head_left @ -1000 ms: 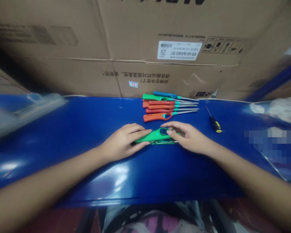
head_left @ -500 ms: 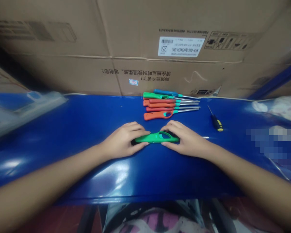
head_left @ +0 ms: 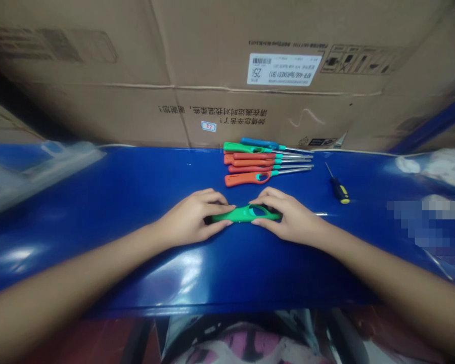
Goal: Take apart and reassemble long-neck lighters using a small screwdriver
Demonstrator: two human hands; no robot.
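A green long-nosed gas lighter point(head_left: 239, 214) lies crosswise between my two hands, just above or on the blue tabletop point(head_left: 136, 202). My left hand point(head_left: 197, 217) pinches its handle end between thumb and fingers. Around the end by the trigger loop, my right hand point(head_left: 284, 215) is closed. The lighter's metal tip pokes out past the right hand; most of its tube is hidden behind that hand. Beyond my hands rests a stack of several similar lighters, with an orange lighter point(head_left: 242, 179) nearest, a green lighter point(head_left: 238, 147) behind and a blue lighter point(head_left: 260, 143) at the back.
To the right lies a small screwdriver point(head_left: 339, 191) with a black and yellow handle. A large cardboard box point(head_left: 117, 111) stands along the back edge. Clear plastic packaging point(head_left: 41, 174) sits at the left, and a pale patterned cloth or bag point(head_left: 449, 169) at the far right.
The green lighter has rolled slightly in my hands, so its trigger opening looks a little different. Both hands keep nearly the same place.
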